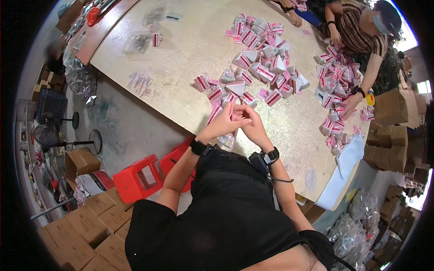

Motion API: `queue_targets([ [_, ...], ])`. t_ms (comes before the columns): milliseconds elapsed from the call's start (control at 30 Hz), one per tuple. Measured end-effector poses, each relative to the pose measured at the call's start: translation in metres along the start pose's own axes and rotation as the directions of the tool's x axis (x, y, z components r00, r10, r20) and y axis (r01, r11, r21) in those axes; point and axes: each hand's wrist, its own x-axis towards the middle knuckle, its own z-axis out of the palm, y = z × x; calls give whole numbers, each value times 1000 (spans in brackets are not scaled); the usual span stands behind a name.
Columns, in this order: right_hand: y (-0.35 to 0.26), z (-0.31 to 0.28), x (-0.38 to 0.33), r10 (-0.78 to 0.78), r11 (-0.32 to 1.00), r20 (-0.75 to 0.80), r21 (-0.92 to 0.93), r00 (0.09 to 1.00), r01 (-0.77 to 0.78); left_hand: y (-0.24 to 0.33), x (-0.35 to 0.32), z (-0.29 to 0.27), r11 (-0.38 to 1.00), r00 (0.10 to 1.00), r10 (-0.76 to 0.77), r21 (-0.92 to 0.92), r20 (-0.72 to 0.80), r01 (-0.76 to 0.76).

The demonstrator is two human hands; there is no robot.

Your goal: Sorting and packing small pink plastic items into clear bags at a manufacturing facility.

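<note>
Close to my body, at the table's near edge, both hands meet over a small clear plastic packet with pink and shiny contents. My left hand is closed on it, fingers pointing up and inward. My right hand pinches the upper part of the same packet, its thumb reaching toward the left hand. The fingers partly hide the packet's top. Just beyond my hands lies a heap of wedge-shaped packets, white and glittery with pink and red striped cards.
A co-worker in a striped top reaches into a second heap of packets at the right. Red stools stand left of me, by cardboard boxes. Clear bags lie at the far left of the wooden table.
</note>
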Motion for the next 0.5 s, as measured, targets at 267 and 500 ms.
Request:
queue_targets([
  [267,78,-8,36,-57,868,-58,-496,997,21,-18,-10,-21,912,927,-313,-339,-208,232],
  [500,139,-32,11,-47,77,-23,-997,999,-19,-31,-11,-27,933,943,-180,-351,-281,73],
])
